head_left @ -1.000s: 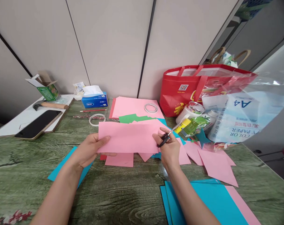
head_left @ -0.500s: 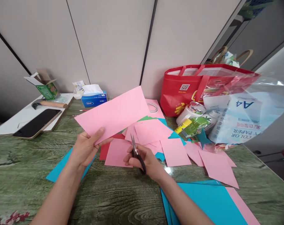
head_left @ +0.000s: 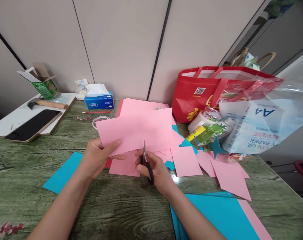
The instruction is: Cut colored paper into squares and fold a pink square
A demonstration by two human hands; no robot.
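A wide sheet of pink paper (head_left: pixel 136 130) is raised above the table, pinched at its lower left corner between the thumb and fingers of my left hand (head_left: pixel 99 156). My right hand (head_left: pixel 153 170) grips a pair of black-handled scissors (head_left: pixel 148 168), with the blades pointing up. The blade tips overlap the lower edge of the sheet in view; whether they touch it I cannot tell. Beneath and behind lie several cut pink pieces (head_left: pixel 186 161) and bits of blue paper (head_left: pixel 169 165). A blue sheet (head_left: pixel 64 171) lies left of my left forearm.
Blue sheets (head_left: pixel 216 213) are stacked at the front right. Behind stand a red bag (head_left: pixel 188 96), a glue stick (head_left: pixel 196 133) and a clear A4 paper bag (head_left: pixel 256 123). On the left are a tissue box (head_left: pixel 99 101), a phone (head_left: pixel 34 125) and a hammer (head_left: pixel 51 104).
My left hand has turned the pink sheet closer to level and moved it slightly right and down. The sheet's lower edge now meets the scissor tips in view.
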